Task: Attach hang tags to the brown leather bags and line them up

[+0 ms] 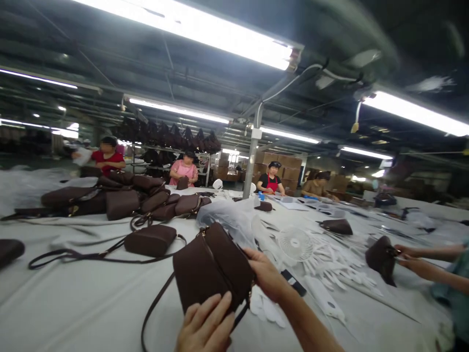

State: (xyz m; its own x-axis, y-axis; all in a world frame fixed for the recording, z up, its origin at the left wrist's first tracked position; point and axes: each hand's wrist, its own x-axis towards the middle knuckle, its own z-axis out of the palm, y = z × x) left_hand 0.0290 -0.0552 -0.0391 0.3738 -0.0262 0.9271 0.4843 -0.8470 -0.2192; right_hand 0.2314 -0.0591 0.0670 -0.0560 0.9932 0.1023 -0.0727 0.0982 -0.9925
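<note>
A dark brown handbag (pixel 198 274) with a zip along its top and gold-coloured fittings is held tilted above the table. My right hand (pixel 269 276) grips its right end. Across its lower front lie the fingers of my left hand (pixel 208 322), closed against the bag, with the thumb out of sight. The bag's thin strap (pixel 156 305) hangs in a loop on the left. Just behind, another brown handbag (pixel 150 240) lies on the white-covered table (pixel 91 298), its strap stretched out to the left.
A pile of brown handbags (pixel 122 204) stands at the back left, beside clear plastic sheeting (pixel 225 215). A white fan (pixel 295 243) and many white strips (pixel 333 264) lie to the right. A co-worker's hands (pixel 406 256) hold a bag there. A metal post (pixel 251 166) rises behind.
</note>
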